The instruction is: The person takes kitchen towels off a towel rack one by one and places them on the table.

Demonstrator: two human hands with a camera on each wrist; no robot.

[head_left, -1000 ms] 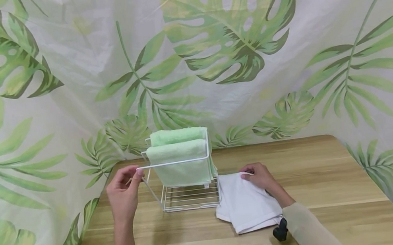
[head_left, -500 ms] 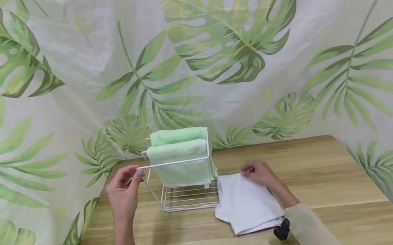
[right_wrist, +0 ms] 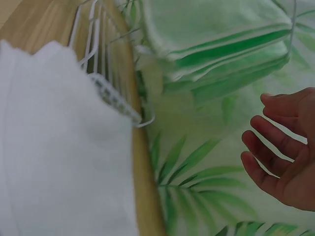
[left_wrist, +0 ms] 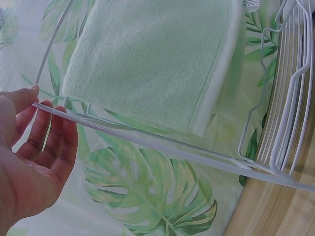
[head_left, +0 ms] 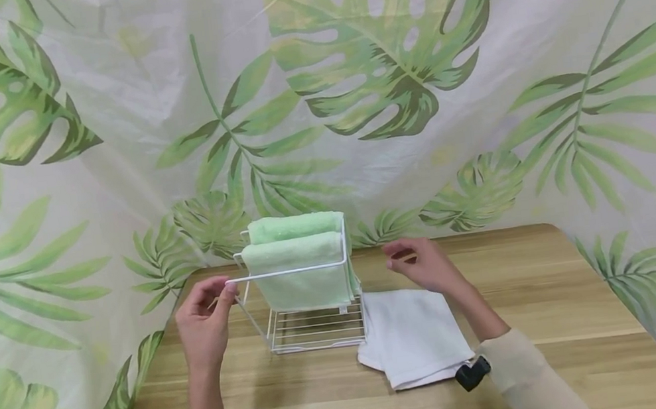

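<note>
Right hand (head_left: 424, 264) had risen off the folded white cloth (head_left: 416, 335), fingers relaxed and parted. From where I stood, the cloth lay on the counter (head_left: 324, 391), just beside the wire rack (head_left: 319, 347). Left hand (head_left: 205, 321) pinched the rack's near upper corner; beyond, green towels (head_left: 303, 288) hung before the leaf-print sheet (head_left: 373, 180).

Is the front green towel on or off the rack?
On: the front green towel hangs over the white rack, behind its front bar.
</note>
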